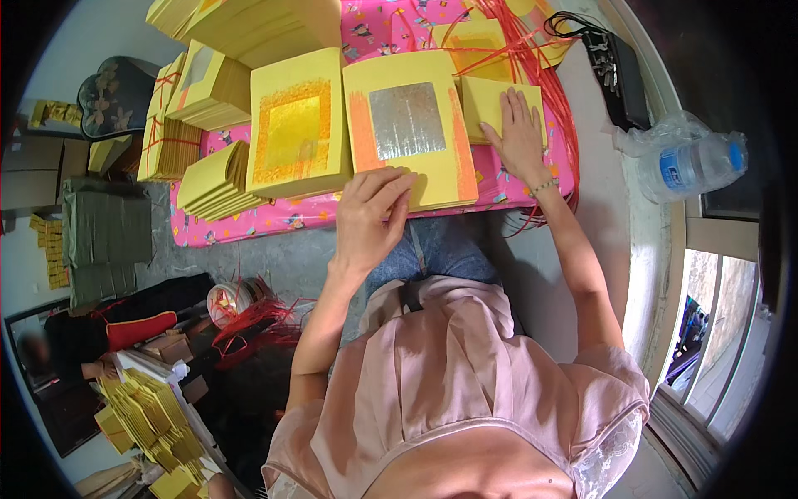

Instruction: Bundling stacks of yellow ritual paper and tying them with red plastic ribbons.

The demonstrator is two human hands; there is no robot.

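Note:
A stack of yellow joss paper (407, 125) with a silver foil square and orange side bands lies in front of me. My left hand (371, 212) is at its near edge, fingers bent and together; whether a sheet is pinched in them is hidden. Flat on a plain yellow paper stack (478, 104) to the right rests my right hand (517, 137), fingers stretched out. Left of the silver stack stands another stack with a gold foil square (295, 133). Beyond that lie folded yellow paper bundles (212, 183).
A pink patterned cloth (199, 233) covers the table. Red plastic strips (565, 125) hang over its right side. Tied paper bundles (170, 141) stand at the left. A black pouch (619, 79) and bagged water bottle (690, 166) lie on the right ledge. More yellow paper (154, 416) is piled lower left.

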